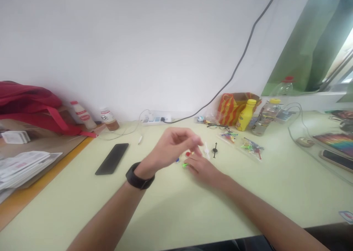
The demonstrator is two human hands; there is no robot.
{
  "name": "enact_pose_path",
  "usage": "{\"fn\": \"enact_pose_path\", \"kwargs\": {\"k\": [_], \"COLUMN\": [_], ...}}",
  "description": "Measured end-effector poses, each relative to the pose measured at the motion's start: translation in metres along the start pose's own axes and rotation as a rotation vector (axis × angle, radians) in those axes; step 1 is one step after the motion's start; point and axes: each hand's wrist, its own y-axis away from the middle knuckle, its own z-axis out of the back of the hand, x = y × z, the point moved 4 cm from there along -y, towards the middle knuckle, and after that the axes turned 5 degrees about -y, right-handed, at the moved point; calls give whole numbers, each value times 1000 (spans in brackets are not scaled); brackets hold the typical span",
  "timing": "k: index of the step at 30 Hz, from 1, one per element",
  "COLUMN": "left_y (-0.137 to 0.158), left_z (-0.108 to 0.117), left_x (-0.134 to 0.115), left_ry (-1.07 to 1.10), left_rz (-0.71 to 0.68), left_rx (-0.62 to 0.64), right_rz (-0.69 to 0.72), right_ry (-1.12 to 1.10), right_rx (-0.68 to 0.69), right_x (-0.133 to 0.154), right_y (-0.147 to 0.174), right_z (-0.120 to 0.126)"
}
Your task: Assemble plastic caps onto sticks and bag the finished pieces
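My left hand (175,146), with a black band on its wrist, is raised over the desk. Its fingers curl in toward the thumb, and whatever may lie between them is hidden. Lower down, my right hand (204,169) rests at the desktop with bent fingers closed on a small bright green plastic piece (185,165). Partly covered by the hands are a red piece (188,154) and a blue piece (177,160). To their right lie a white spinner-like piece (206,150) and a black one with pointed ends (215,150).
A black phone (112,159) lies left of my hands. Small bags of colourful pieces (252,148), eyeglasses (217,126), a yellow bottle (246,115) and a striped bag (230,107) are at right. A power strip (156,119) sits by the wall. Papers (24,164) are stacked far left.
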Motion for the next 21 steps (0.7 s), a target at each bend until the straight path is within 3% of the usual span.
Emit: {"fn": "enact_pose_path", "kwargs": {"k": [5, 10, 13, 16, 19, 21], "left_y": [15, 34, 36, 36, 38, 39], "left_z": [41, 49, 35, 12, -6, -9], "left_x": [77, 134, 144, 141, 136, 134], "left_ry": [-177, -210, -172, -39, 132, 208], "left_rz": [96, 159, 179, 230, 270, 260], "left_rx": [-419, -548, -481, -293, -158, -143], "right_rz": [-58, -52, -57, -65, -55, -88], "right_ry": [-91, -81, -89, -91, -128, -192], "right_rx": [60, 4, -122, -219, -221, -208], "right_x": [1, 1, 2, 5, 10, 10], "right_y": [0, -1, -1, -1, -1, 0], "right_z": [6, 14, 25, 32, 31, 29]}}
